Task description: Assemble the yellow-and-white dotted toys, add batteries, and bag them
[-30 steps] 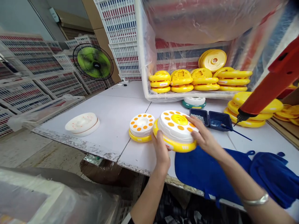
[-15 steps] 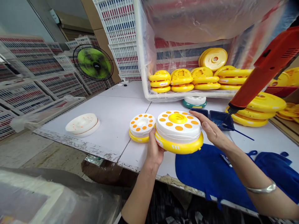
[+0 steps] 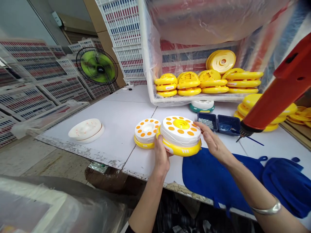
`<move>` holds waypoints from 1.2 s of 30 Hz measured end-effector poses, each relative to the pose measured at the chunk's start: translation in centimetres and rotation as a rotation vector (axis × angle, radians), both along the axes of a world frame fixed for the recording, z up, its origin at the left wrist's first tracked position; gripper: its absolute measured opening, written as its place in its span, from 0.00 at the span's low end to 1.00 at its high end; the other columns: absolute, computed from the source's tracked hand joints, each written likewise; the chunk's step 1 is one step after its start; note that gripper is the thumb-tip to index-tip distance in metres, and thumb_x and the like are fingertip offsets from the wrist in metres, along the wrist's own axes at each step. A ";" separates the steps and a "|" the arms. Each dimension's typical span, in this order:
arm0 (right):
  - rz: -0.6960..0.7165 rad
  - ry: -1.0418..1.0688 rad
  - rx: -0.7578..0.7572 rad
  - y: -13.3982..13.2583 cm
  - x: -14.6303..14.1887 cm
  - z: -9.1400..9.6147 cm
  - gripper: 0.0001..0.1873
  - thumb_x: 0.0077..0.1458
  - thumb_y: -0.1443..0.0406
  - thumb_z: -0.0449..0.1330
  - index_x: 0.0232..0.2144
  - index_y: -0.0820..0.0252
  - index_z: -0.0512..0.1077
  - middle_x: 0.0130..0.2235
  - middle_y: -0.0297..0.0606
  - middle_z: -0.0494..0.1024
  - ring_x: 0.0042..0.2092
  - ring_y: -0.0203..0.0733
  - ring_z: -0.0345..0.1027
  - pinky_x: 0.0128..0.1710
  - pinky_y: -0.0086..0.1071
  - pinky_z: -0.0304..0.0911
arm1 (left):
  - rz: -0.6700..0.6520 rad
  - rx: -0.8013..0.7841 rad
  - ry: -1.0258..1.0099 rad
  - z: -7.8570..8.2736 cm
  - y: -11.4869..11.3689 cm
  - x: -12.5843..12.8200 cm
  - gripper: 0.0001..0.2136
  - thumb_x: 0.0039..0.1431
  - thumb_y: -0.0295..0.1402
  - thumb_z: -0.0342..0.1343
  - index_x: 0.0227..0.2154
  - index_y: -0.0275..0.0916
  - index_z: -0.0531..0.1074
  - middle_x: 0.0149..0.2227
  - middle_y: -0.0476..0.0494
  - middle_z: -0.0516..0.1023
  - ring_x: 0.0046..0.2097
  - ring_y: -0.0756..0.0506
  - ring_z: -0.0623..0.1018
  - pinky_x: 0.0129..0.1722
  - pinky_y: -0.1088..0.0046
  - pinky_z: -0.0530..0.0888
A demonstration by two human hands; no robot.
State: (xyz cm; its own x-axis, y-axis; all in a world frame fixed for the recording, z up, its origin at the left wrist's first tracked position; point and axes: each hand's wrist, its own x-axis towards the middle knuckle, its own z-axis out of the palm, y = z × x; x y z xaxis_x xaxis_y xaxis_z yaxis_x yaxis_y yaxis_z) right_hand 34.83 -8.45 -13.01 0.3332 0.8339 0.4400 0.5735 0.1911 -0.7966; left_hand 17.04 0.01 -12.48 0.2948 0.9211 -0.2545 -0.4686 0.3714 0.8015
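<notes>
A round white-and-yellow plastic disc [image 3: 180, 136] sits tilted between the hands, gripped at its near edge by the left hand [image 3: 161, 155], with the open right hand [image 3: 213, 144] against its right rim; a matching disc [image 3: 147, 133] lies just left of the grip.

Green-bladed electric fan [image 3: 97, 66], stacked white plastic crates [image 3: 126, 29], yellow plastic discs [image 3: 212, 81] in a plastic-lined bin [image 3: 152, 58], blue cloth [image 3: 213, 181]

Just left of my grip on the white-and-yellow disc [image 3: 180, 134], a second dotted disc [image 3: 147, 132] sits beside my left hand [image 3: 161, 155]. Past my right hand [image 3: 213, 142], the blue tray [image 3: 216, 124] and red electric screwdriver [image 3: 274, 97] block the way; there's room nearer me, above the blue cloth [image 3: 213, 181].
</notes>
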 end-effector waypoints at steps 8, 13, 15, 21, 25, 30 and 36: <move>0.176 0.033 -0.041 0.8 2.1 1.8 0.33 0.64 0.42 0.45 0.64 0.48 0.61 0.66 0.40 0.64 0.66 0.56 0.58 0.66 0.55 0.52 | -0.171 -0.075 -0.042 1.0 0.0 -0.6 0.19 0.60 0.46 0.55 0.48 0.41 0.75 0.46 0.41 0.81 0.49 0.37 0.79 0.37 0.69 0.77; -0.034 -0.009 -0.047 1.4 -0.4 -1.9 0.36 0.64 0.42 0.46 0.66 0.53 0.57 0.70 0.46 0.52 0.72 0.57 0.39 0.69 0.60 0.38 | 0.224 0.293 0.091 -0.3 -1.8 1.3 0.21 0.60 0.39 0.59 0.56 0.45 0.67 0.60 0.41 0.70 0.60 0.39 0.71 0.53 0.69 0.72; -0.048 -0.002 -0.056 0.9 -1.0 -2.7 0.37 0.64 0.42 0.46 0.68 0.53 0.55 0.71 0.45 0.50 0.72 0.56 0.37 0.69 0.60 0.37 | 0.212 0.342 0.101 -0.7 -1.9 1.4 0.22 0.60 0.39 0.60 0.57 0.45 0.66 0.61 0.40 0.69 0.61 0.39 0.70 0.52 0.69 0.73; 0.010 0.080 -0.025 -1.0 0.4 -0.4 0.31 0.67 0.45 0.41 0.65 0.48 0.59 0.67 0.40 0.62 0.68 0.53 0.54 0.67 0.56 0.51 | 0.039 0.090 0.035 -0.4 -0.5 0.0 0.20 0.62 0.46 0.55 0.54 0.46 0.70 0.51 0.43 0.78 0.46 0.41 0.79 0.34 0.74 0.76; 0.112 0.200 -0.018 -1.1 2.5 1.1 0.30 0.67 0.46 0.43 0.66 0.46 0.58 0.68 0.37 0.60 0.68 0.52 0.54 0.68 0.54 0.51 | -0.056 -0.064 -0.054 0.5 0.1 -0.7 0.17 0.60 0.46 0.55 0.46 0.41 0.75 0.42 0.44 0.82 0.44 0.41 0.80 0.33 0.74 0.75; 0.191 0.131 -0.055 -0.4 3.2 1.9 0.33 0.65 0.42 0.46 0.65 0.46 0.60 0.67 0.37 0.62 0.67 0.54 0.55 0.68 0.53 0.51 | -0.239 -0.121 -0.081 0.7 0.3 -1.1 0.16 0.58 0.46 0.57 0.41 0.41 0.77 0.38 0.44 0.83 0.42 0.41 0.80 0.35 0.72 0.75; 0.055 0.179 -0.034 0.2 2.1 -0.1 0.33 0.62 0.42 0.49 0.59 0.54 0.68 0.62 0.44 0.69 0.62 0.60 0.63 0.64 0.57 0.55 | -0.078 -0.072 0.072 0.3 -1.4 0.4 0.22 0.55 0.51 0.57 0.44 0.40 0.74 0.36 0.45 0.80 0.32 0.46 0.78 0.24 0.77 0.69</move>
State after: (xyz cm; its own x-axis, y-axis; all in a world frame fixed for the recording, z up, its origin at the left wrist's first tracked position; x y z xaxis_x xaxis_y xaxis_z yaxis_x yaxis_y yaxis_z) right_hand 36.92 -8.25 -13.06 0.3575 0.8663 0.3489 0.4112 0.1894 -0.8916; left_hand 17.41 -1.34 -12.15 0.3433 0.8748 -0.3419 -0.3786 0.4620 0.8020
